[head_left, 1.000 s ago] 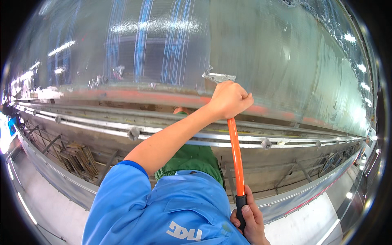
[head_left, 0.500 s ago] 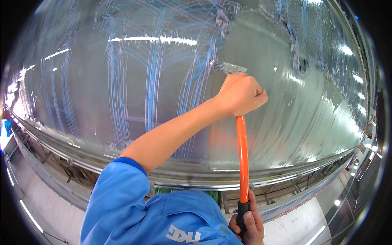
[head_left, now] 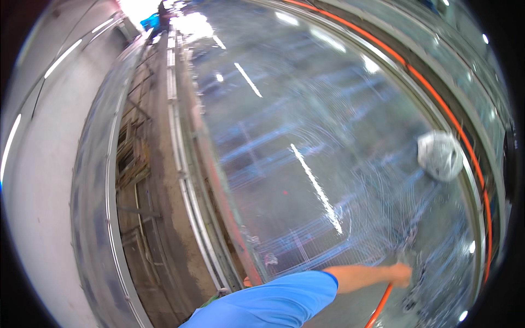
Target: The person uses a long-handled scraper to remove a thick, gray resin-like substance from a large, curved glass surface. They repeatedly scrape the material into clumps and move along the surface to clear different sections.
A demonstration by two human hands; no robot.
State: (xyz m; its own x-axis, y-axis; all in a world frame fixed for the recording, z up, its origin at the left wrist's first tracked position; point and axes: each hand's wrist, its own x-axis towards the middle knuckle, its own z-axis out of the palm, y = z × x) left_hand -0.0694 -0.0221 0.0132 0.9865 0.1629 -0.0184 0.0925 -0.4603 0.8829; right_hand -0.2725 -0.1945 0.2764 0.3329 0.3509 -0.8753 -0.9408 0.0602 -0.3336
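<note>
My left hand (head_left: 401, 275) reaches out over a wide, wet grey sheet (head_left: 328, 117) streaked with blue and violet marks. Its fingers are closed around the upper part of an orange pole (head_left: 380, 307), which runs down out of the picture. The tool's head, a flat scraper in the earlier view, is smeared beyond my hand and hard to make out. A blue short sleeve (head_left: 273, 300) covers my upper arm. My right hand is out of the picture.
A whitish, crumpled round bundle (head_left: 440, 156) lies near the sheet's right edge. An orange hose (head_left: 445, 109) runs along the channel past that edge. To the left are metal rails (head_left: 188, 202), a trough with wooden pieces (head_left: 133, 153) and a pale floor (head_left: 49, 191).
The view has swung left, so the scene appears rotated. My left hand still grips the orange pole, now at lower right. My right hand on the black grip has left the picture.
</note>
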